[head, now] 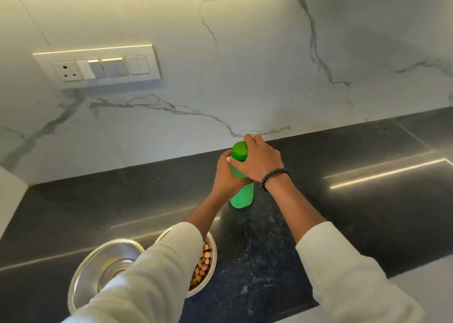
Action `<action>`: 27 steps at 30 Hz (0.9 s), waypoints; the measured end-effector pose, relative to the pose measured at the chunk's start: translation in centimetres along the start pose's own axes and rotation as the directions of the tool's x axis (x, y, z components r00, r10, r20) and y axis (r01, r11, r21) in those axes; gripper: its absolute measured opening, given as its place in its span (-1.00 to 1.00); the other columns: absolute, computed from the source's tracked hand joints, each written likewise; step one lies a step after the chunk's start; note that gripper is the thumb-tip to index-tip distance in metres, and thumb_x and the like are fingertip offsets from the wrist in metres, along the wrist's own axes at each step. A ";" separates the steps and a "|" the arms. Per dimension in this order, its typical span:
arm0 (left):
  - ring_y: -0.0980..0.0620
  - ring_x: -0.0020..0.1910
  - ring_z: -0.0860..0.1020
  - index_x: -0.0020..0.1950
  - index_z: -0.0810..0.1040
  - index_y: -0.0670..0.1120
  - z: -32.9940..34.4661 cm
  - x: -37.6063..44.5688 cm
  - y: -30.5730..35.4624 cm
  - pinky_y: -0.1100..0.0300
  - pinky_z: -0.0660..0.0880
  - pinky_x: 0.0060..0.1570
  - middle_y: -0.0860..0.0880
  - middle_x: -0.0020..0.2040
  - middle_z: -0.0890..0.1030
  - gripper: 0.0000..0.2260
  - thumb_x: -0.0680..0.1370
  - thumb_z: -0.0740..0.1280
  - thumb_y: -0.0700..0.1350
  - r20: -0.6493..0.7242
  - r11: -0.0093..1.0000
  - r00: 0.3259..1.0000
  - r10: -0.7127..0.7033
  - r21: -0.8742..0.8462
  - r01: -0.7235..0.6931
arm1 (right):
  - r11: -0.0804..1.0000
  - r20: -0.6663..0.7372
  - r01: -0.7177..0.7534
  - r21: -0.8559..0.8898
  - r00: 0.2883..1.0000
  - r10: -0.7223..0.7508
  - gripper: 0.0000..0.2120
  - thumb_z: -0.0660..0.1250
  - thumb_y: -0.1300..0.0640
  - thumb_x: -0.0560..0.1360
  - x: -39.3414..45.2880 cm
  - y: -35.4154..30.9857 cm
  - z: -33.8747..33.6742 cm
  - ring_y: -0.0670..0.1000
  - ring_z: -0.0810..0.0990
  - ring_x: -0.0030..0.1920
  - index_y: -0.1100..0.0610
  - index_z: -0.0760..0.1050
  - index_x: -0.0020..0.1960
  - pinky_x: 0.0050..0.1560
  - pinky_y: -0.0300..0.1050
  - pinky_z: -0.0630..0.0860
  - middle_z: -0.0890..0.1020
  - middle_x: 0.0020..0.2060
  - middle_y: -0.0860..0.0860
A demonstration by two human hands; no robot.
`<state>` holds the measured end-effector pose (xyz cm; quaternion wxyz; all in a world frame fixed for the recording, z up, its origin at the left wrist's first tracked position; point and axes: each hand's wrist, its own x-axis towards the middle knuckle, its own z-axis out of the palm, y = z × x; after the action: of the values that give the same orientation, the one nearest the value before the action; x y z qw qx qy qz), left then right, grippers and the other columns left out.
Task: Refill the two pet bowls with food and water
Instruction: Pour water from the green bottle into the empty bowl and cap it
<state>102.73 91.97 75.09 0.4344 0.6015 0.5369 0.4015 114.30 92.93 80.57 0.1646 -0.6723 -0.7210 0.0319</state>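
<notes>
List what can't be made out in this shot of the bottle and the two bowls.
Head view only:
- Bottle: its middle is covered by both hands, left hand and right hand; water level unreadable.
- Cap: on or loosened, cannot tell.
- Kibble bowl: mostly hidden by the left sleeve; fill unknown.
- Empty-looking bowl: its near side is covered by that sleeve.

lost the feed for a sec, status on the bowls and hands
Left hand and right hand both on upright green bottle, cap on. Kibble bowl filled; empty bowl awaits water. Nothing blocking.
</notes>
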 end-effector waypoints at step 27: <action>0.29 -0.03 0.60 0.21 0.41 0.12 -28.9 -14.0 2.4 0.38 0.54 -0.09 0.14 0.01 0.62 -0.37 0.21 0.59 0.07 -0.442 0.961 0.880 0.171 0.273 -0.049 | 0.566 0.042 0.449 0.692 0.757 -0.652 -0.39 0.28 -0.44 0.40 -1.4 -26.6 -4.4 -0.17 0.56 0.11 -0.19 0.37 0.36 0.09 -0.29 0.48 0.57 0.12 -0.21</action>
<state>74.59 80.62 85.78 0.1900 0.5690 0.6362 0.4852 90.03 88.24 91.55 0.2771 -0.2977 -0.8547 0.3227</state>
